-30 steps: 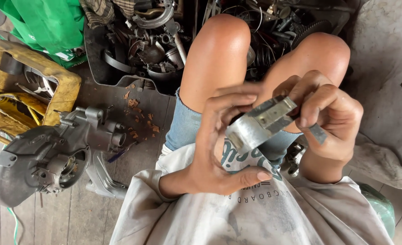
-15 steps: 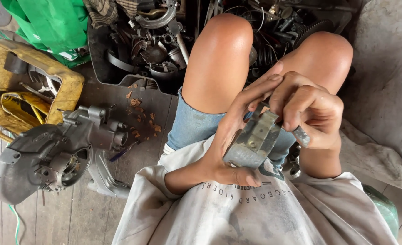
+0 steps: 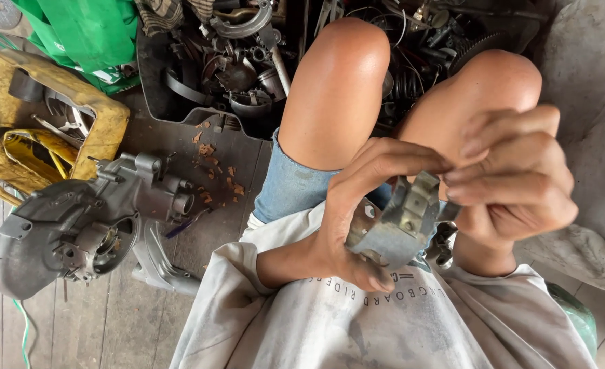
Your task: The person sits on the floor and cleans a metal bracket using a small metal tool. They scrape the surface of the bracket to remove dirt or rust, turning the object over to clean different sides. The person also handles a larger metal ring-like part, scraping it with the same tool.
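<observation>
A curved grey metal bracket point(image 3: 401, 229) sits above the lap, cradled from below by the left hand point(image 3: 357, 212) and pinched at its upper end by the right hand point(image 3: 511, 178), apparently for inspection, an engine casing point(image 3: 77, 229) well off to the left.

There it is, a curved grey metal clamp band point(image 3: 398, 229), dull and a little scuffed, held up in front of the white shirt, just below the bare knees. The strip bends round in an open arc, its broad face tilted toward us. At the upper end sits a folded, boxy bracket with small holes punched in it, pointing up and to the right. The lower sweep of the band curls down and left; part of it is hidden.
</observation>
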